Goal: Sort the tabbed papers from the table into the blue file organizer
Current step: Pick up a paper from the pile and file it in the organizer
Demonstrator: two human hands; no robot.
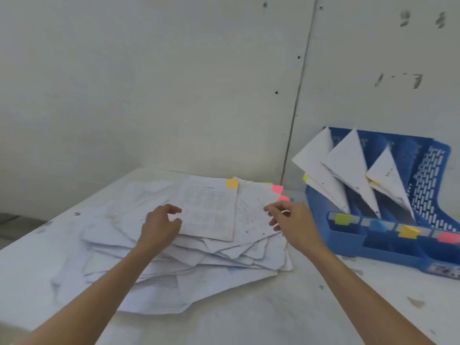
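Mid-counter: messy pile of loose white papers [199, 270] on the white counter [323, 307]. Blue plastic slotted file organizer [433, 170] is at 3 o'clock from the pile, near the wall.

Top of the pile is a printed white sheet w/ orange tab [209, 207], tab at its 1 o'clock corner. A 2nd white sheet w/ pink tab [251, 207] is partly under it, sticking out toward 3.

Left grip [161, 225]: fingers half-curled at the top sheet's 9 o'clock edge. Can't tell if paper is actually pinched. Right grip [291, 220]: fingers loose and apart over the pink-tab sheet's 3 o'clock edge, holding nothing.

Risks, imo:
- Sheets overlap and are thin, so a pull could drag 2+ at once and one gets misfiled.
- Pile is fanned and uneven. A sideways tug could slide lower sheets toward the counter edge at 7.
- Slot labels read green, blue, yellow, pink [448, 237]. Orange tab vs yellow label [408, 231] is an approx match, so wrong slot is possible.
- Filed sheets lean toward 10 and cover the slot mouths, so an incoming sheet could snag or fold.
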